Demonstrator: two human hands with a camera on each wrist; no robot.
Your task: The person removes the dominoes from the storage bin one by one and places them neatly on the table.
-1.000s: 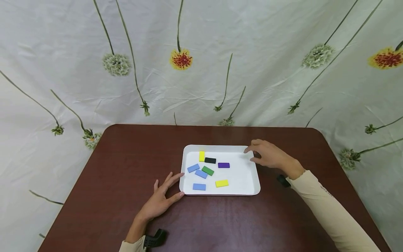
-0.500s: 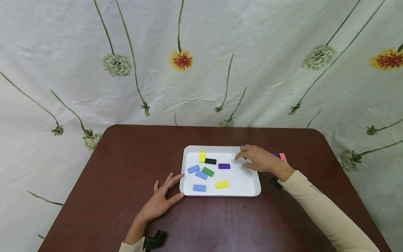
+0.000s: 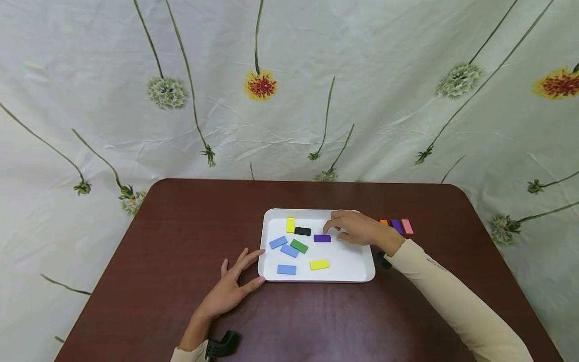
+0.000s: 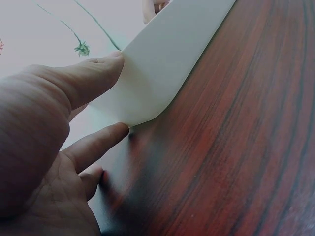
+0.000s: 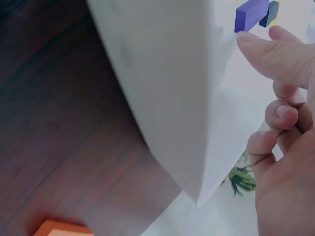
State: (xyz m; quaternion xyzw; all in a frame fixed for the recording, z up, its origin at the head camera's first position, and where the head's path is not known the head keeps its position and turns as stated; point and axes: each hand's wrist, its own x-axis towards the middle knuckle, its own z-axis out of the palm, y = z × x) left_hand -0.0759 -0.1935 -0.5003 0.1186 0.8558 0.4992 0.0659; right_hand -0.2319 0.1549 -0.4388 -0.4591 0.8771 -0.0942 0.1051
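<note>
Two-handed at the white tray (image 3: pixel 347 264): touching its left end with a wide left grip (image 3: pixel 227 290), probably for steadiness; poising an empty right grip (image 3: pixel 359 227) beside the purple block (image 3: pixel 322 239) near the tray's middle, parted apparently to fit.

Table (image 3: pixel 181 241): reddish brown, darker grain in my left wrist view.
Tray (image 3: pixel 348 264): plain white.
In the tray: I count two yellow blocks (image 3: pixel 319 264), three light blue blocks (image 3: pixel 286 269), a green block (image 3: pixel 299 246), a black block (image 3: pixel 302 231), a purple block (image 3: pixel 322 239).
Right of it: orange block (image 3: pixel 383 221), second purple block (image 3: pixel 396 226), pink block (image 3: pixel 407 227).
Cloth (image 3: pixel 384 50): whitish, printed with green stems (image 3: pixel 257 35), pale puffy flowers (image 3: pixel 167 93), yellow-and-red blooms (image 3: pixel 260 84).
Sleeves (image 3: pixel 457 296): cream; I see small dark marking (image 3: pixel 436 264) on the right one.
Wrist strap (image 3: pixel 221 345): black.
</note>
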